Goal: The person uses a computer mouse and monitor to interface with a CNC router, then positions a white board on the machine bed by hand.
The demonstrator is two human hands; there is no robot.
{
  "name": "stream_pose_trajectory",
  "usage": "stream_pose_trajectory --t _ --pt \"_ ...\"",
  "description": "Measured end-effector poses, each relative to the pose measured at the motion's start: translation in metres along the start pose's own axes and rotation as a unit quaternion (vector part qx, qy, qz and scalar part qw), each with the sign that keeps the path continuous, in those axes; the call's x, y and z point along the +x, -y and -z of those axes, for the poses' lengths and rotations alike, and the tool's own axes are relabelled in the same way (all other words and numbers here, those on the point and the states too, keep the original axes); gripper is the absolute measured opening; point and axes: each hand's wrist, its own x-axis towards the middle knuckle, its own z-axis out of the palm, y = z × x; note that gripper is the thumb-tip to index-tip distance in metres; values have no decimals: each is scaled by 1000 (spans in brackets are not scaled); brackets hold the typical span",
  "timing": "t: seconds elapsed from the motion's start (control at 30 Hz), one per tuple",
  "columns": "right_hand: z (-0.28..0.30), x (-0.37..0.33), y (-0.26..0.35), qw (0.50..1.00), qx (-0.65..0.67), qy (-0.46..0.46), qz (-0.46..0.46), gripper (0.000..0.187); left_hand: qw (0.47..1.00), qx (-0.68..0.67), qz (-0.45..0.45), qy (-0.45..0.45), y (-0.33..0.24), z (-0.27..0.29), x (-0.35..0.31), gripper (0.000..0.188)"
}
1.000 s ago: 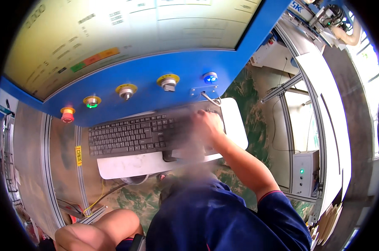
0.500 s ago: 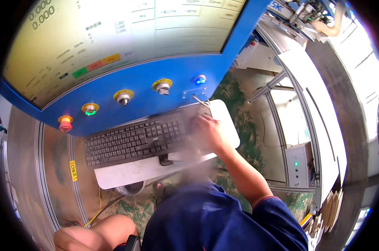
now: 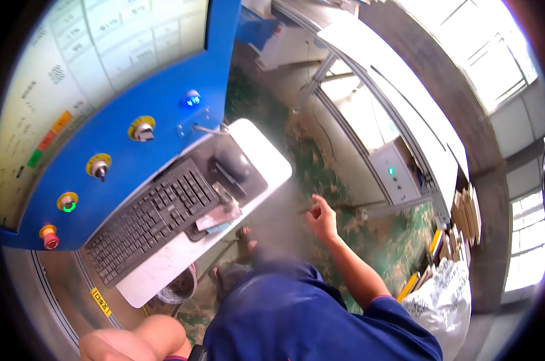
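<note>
My right hand point(image 3: 323, 219) hangs in the air to the right of the white tray point(image 3: 278, 165), touching nothing. One finger points out and the others are loosely bent, with nothing held. A black mouse point(image 3: 232, 163) lies on a dark pad point(image 3: 254, 183) at the tray's right end. Left of it, a black keyboard point(image 3: 155, 219) rests on the tray. Small papers point(image 3: 218, 216) and a little metallic item lie by the keyboard's near right corner. At the lower left my bent left arm point(image 3: 146, 343) shows bare, but its hand cannot be seen.
A blue console point(image 3: 122, 114) with a lit screen point(image 3: 104, 42), knobs and a red stop button point(image 3: 50, 237) stands at left. To the right are a metal-framed bench point(image 3: 404, 108), stacked cardboard point(image 3: 465, 213) and a plastic bag point(image 3: 437, 301). A bucket point(image 3: 179, 286) sits below the tray.
My right hand has left the mouse and drawn back off the tray to the right. The view has turned right, so the console and tray appear farther left and more tilted.
</note>
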Motion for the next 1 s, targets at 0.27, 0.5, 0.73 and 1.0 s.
stream_pose_trajectory --t 0.27,0.5,0.73,1.0 --pt "83 -122 -212 884 -260 324 -214 31 949 136 -178 -223 47 -32 -11 20" --pt "33 -85 -242 876 -144 395 -236 72 977 144 -121 -100 55 -107 113 14" --pt "27 15 -257 877 -111 450 -125 27 982 144 -122 23 81 -180 229 14" --pt "125 22 -420 907 5 221 -357 19 964 103 -143 198 116 -221 362 17"
